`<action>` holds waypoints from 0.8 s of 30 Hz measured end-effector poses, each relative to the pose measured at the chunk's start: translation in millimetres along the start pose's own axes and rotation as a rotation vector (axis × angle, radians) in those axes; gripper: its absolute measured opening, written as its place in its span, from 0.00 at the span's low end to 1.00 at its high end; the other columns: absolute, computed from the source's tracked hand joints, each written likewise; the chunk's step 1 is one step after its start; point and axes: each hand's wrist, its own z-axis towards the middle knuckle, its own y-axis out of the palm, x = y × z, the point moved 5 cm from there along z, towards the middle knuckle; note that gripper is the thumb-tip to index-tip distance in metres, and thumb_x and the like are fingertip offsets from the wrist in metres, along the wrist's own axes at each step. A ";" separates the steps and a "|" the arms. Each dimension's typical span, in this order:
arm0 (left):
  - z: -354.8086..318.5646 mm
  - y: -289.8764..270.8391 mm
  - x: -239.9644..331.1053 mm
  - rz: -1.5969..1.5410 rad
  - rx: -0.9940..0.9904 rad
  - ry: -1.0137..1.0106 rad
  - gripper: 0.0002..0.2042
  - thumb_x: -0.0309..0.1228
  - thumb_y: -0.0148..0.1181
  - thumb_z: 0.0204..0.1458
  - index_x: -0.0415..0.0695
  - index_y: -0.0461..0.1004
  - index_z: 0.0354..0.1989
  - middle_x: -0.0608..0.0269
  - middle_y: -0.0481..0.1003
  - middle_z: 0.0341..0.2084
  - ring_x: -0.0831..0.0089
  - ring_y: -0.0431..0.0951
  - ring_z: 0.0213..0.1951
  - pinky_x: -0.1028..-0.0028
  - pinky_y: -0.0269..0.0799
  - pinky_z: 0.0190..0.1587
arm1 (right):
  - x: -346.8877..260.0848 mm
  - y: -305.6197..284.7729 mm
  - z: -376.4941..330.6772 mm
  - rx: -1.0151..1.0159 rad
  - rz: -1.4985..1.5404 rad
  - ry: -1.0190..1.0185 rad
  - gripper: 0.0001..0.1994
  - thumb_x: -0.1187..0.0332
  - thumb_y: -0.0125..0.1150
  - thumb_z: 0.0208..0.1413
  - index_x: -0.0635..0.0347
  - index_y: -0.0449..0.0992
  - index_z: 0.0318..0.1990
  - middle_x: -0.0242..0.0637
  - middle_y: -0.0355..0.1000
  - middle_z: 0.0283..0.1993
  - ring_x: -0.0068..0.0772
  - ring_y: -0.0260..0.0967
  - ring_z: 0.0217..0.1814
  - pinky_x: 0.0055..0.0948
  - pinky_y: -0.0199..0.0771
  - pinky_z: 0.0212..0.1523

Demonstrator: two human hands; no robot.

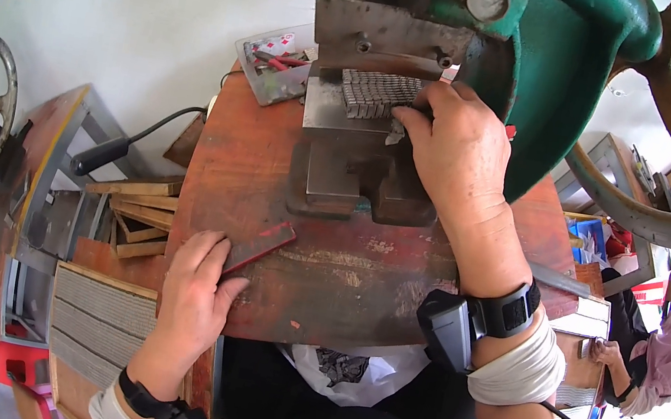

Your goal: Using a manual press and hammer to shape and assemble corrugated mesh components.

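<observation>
My right hand (465,142) reaches under the press head (389,38). Its thumb and fingers are closed at the right side of a block of small grey metal pieces (371,92) packed in tight rows. Whatever the fingertips hold is hidden; a grey scrap shows just below them. The block sits on the flat steel bed (325,107) of the green press (548,85). My left hand (196,284) rests at the left of the wooden tabletop (342,281), with its thumb and fingers around the near end of a flat dark bar (264,246) with red edges.
A clear plastic box (272,81) with red-handled pliers stands behind the press bed. Lower left lies a wooden tray (100,313) with rows of grey pieces. A white bag (378,383) holds dark scraps below the table edge. Another person (663,358) works at far right.
</observation>
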 end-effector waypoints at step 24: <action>144.5 -34.3 78.5 -0.084 0.491 0.084 0.18 0.42 0.76 0.39 0.43 0.82 0.33 0.54 0.76 0.27 0.55 0.76 0.31 0.64 0.71 0.36 | 24.9 -56.8 -27.0 -0.009 0.322 -0.143 0.06 0.78 0.64 0.50 0.63 0.79 0.37 0.43 0.74 0.36 0.48 0.73 0.37 0.36 0.73 0.38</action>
